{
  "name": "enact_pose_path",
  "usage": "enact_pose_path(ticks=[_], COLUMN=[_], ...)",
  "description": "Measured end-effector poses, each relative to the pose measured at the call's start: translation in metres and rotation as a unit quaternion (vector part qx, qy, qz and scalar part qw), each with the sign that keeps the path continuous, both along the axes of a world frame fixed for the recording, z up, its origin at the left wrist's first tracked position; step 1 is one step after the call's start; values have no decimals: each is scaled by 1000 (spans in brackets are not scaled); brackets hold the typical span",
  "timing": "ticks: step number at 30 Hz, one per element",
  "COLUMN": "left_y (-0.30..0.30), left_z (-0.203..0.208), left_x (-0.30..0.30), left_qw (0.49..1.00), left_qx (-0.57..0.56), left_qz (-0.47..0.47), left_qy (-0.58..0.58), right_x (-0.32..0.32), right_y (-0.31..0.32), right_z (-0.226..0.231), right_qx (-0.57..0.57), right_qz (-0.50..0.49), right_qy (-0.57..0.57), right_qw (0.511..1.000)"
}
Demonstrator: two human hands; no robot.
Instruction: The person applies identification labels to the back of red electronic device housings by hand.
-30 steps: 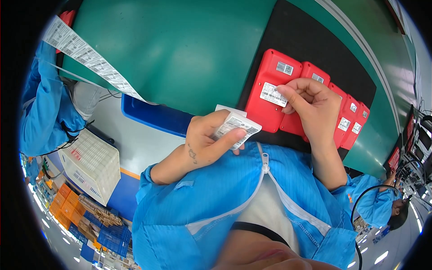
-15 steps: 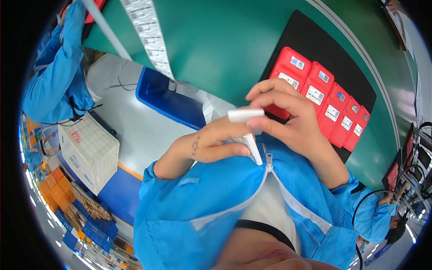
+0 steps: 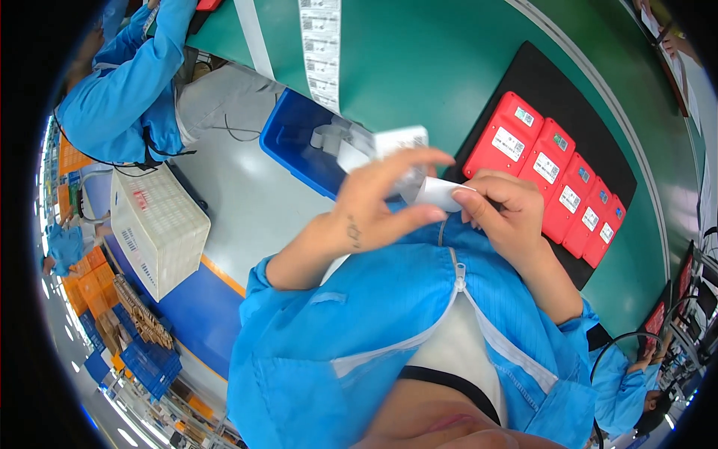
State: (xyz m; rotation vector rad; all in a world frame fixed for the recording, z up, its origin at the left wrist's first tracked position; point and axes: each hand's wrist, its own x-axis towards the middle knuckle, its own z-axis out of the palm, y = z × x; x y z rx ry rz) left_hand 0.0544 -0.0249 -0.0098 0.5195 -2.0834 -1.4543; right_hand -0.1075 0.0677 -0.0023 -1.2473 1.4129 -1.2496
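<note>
My right hand (image 3: 508,209) pinches the end of a white label strip (image 3: 440,193) between thumb and fingers, in front of my chest. Beside it, my left hand (image 3: 381,198) has its thumb and fingers spread around the strip, without closing on it. Another part of the strip, a printed label piece (image 3: 402,141), shows beyond the left fingers and is blurred. Whether the hidden left fingers touch it cannot be seen. Past my right hand, several red devices (image 3: 507,138) with white labels lie in a row on a black mat (image 3: 516,71).
A long printed label strip (image 3: 321,56) hangs over the green table (image 3: 419,60). Below the table edge stands a blue bin (image 3: 288,146) with white paper scraps (image 3: 329,138). A white crate (image 3: 157,232) is on the floor at left. Another person's blue sleeve (image 3: 138,97) reaches in at upper left.
My left hand has opened and risen a little; my right hand has come down and now pinches the strip's end. The view has shifted, so the surroundings appear moved right.
</note>
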Motion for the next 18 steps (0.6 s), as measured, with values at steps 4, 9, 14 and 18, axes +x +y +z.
enact_pose_path(ticks=[4, 9, 14, 18], left_y=[14, 11, 10, 11], left_z=[-12, -18, -26, -20], left_x=[-11, -21, -28, -39], left_qw=[991, 990, 988, 972], left_qx=[133, 133, 127, 230], left_qz=[15, 42, 69, 41], left_qy=[-15, -29, -46, 12], right_x=[-1, -14, -10, -10], right_y=[4, 4, 2, 3], right_z=[-3, -11, -11, -14], right_qx=[42, 69, 80, 49], right_qz=[-19, -89, -81, -110], right_qy=[-35, -194, -245, -250], right_qw=[998, 975, 963, 961])
